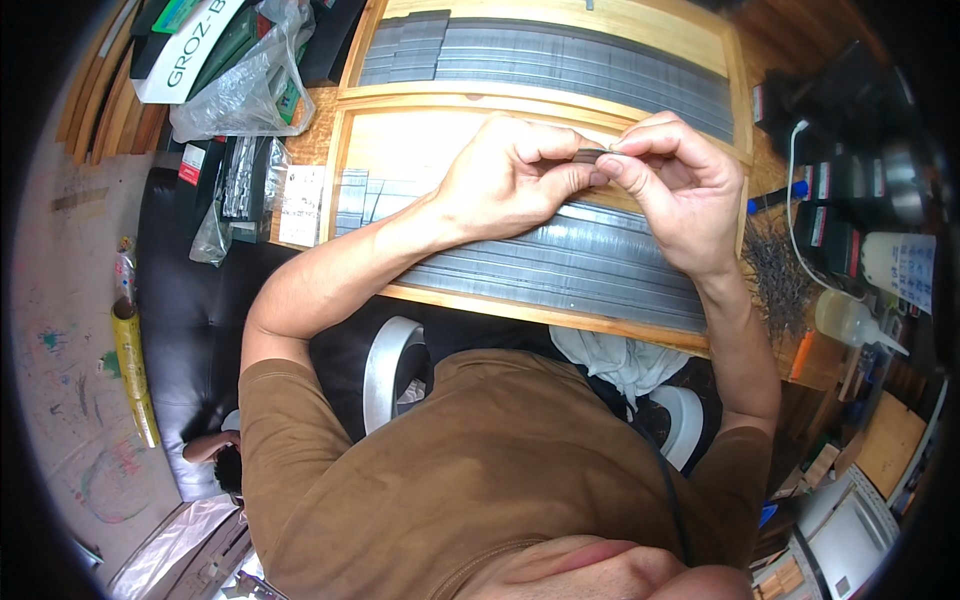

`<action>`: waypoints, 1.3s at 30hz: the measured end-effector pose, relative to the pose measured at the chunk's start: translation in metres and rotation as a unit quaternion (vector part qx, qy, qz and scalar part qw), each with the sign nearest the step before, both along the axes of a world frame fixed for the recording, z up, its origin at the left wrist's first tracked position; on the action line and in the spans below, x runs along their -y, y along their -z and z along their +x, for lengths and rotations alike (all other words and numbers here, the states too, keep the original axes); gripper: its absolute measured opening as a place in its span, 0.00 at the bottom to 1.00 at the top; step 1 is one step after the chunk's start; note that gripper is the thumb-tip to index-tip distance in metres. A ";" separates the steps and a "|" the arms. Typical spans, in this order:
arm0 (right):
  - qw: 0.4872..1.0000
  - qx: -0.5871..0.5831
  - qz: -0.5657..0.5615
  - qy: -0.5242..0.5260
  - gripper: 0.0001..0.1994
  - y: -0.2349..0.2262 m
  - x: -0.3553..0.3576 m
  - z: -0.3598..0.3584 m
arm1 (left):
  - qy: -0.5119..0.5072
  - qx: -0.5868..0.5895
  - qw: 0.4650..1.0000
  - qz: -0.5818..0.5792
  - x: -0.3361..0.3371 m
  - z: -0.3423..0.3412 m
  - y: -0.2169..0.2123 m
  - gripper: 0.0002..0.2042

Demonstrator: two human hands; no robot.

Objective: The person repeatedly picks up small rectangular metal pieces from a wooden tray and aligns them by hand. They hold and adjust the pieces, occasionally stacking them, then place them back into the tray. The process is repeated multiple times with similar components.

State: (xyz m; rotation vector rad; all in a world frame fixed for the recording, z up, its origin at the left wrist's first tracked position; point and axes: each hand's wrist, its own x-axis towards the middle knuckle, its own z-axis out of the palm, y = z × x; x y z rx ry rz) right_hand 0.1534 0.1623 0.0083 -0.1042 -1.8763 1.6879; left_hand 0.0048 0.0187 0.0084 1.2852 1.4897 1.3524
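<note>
My left hand (505, 185) and my right hand (692, 195) meet above the near wooden tray (540, 317). Between their thumbs and fingers is a small, thin, dark piece (590, 155), perhaps of metal; its exact kind is too small to tell. The left fingers pinch one end, and the right thumb and index finger close on the other. Under my hands, long rows of tightly packed thin grey metal strips (560, 262) fill the front of the tray. Its back part shows pale wood. A shorter stack of strips (362, 195) lies at its left side.
Beyond stands a second wooden tray (735, 70) with similar grey strips (570, 65). At left are boxes and a clear plastic bag (245, 105). On the right lie a heap of thin dark pieces (778, 275), a white cable (794, 200) and a squeeze bottle (845, 318).
</note>
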 end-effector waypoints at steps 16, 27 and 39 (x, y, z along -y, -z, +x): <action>0.998 0.009 0.062 0.013 0.03 -0.003 0.002 0.001 | -0.039 -0.023 0.999 0.023 -0.001 0.003 0.006 0.05; 0.985 0.048 0.140 0.088 0.03 -0.027 -0.009 0.018 | -0.027 0.062 0.997 -0.028 -0.001 0.003 0.010 0.12; 0.952 0.178 0.211 0.130 0.02 -0.071 -0.016 0.048 | -0.040 -0.005 0.999 -0.020 0.001 0.001 0.007 0.11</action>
